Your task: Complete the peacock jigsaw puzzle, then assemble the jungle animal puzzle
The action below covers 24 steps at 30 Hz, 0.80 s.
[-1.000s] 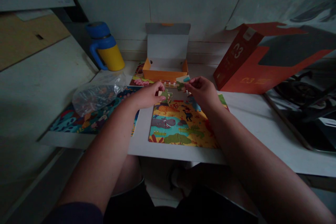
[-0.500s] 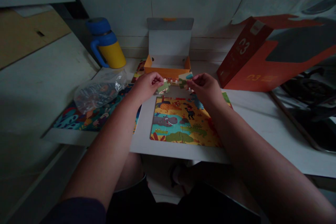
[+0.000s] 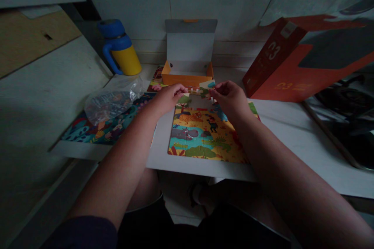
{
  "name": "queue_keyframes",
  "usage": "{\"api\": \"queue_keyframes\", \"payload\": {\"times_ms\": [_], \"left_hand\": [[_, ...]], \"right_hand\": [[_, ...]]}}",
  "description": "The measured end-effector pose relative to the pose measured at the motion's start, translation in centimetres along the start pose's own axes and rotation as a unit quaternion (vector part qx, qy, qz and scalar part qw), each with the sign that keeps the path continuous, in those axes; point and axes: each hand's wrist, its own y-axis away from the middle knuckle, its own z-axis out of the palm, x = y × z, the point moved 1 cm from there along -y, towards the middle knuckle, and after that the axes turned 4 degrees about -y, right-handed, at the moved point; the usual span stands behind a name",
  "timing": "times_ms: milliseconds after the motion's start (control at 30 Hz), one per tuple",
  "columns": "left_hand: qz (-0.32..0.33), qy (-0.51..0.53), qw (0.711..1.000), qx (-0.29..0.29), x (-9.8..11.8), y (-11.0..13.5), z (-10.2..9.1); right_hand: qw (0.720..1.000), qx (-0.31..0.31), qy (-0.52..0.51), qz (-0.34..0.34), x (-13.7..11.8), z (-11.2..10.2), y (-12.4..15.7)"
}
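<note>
A colourful animal jigsaw puzzle (image 3: 201, 136) lies on the white tabletop, with a hippo, a leopard and crocodiles on it. My left hand (image 3: 172, 95) pinches a green puzzle piece (image 3: 184, 100) at the puzzle's upper left corner; the piece lies against the leopard's part, though whether it is fully seated I cannot tell. My right hand (image 3: 229, 95) holds another puzzle piece (image 3: 207, 88), green with a pale and blue top, tilted above the gap in the upper edge. Part of the puzzle's right side is hidden by my right forearm.
Behind the puzzle stands an open orange box (image 3: 188, 79). To the left are a crumpled clear plastic bag (image 3: 109, 103) on a dark blue picture puzzle (image 3: 78, 130) and a blue and yellow flask (image 3: 125, 58). A large orange box (image 3: 280, 81) and a stove (image 3: 347, 120) are on the right.
My left hand has lowered its piece onto the puzzle's upper left corner. My right hand still holds its piece in nearly the same place. The view has shifted slightly.
</note>
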Motion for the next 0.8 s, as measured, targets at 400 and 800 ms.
{"api": "queue_keyframes", "payload": {"times_ms": [400, 800], "left_hand": [[0.03, -0.063, 0.997, -0.036, -1.1, 0.1, 0.3], [0.068, -0.045, 0.996, 0.017, 0.3, 0.1, 0.5]], "right_hand": [[1.0, -0.005, -0.01, -0.005, 0.1, 0.1, 0.0], [0.992, -0.041, -0.106, 0.06, -1.0, 0.8, 0.5]]}}
